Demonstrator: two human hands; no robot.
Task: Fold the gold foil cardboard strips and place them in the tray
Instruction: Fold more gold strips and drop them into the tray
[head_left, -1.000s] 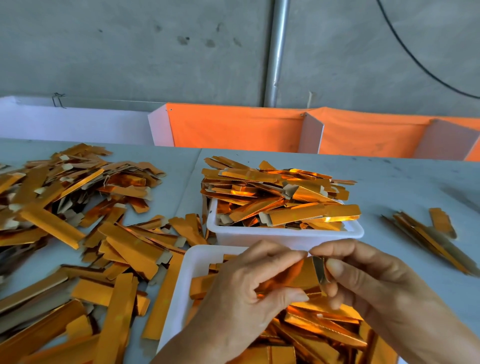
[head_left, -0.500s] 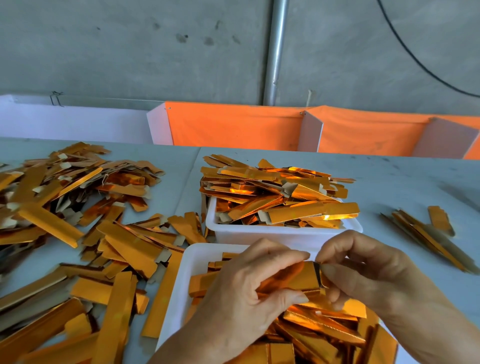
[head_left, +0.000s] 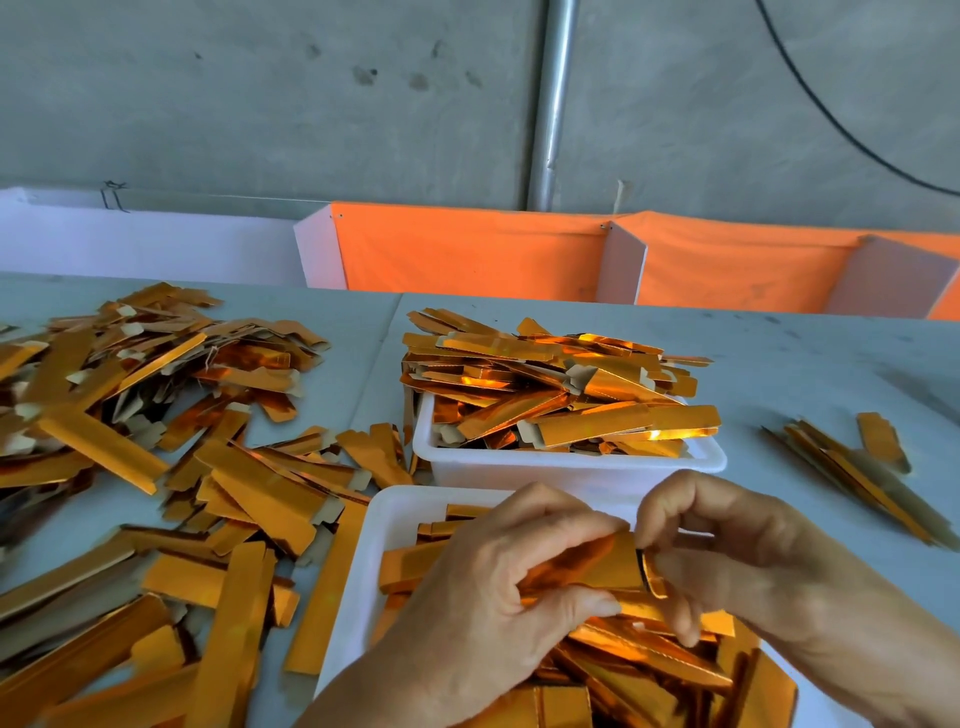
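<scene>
Both hands hold one strip (head_left: 587, 564) above the near tray (head_left: 374, 571); the left hand (head_left: 498, 587) is curled round its left and middle part, thumb under and fingers over; the right hand (head_left: 727, 551) pinches the short end flap at the strip's right tip, which stands bent up from the body; the strip's long axis runs left to right, tilted slightly, so the end to be folded lies on the right, at the right hand's fingertips (head_left: 670, 561); the left only steadies; the likely next move is to press that flap flat and drop the strip straight down, since the tray sits directly below with folded strips in it; a far tray (head_left: 571, 467), heaped full, touches it on the far side; unfolded strips lie in a loose pile (head_left: 156, 441) to the left on the table (head_left: 779, 374), and a small bundle (head_left: 857, 473) lies well apart on the right.
</scene>
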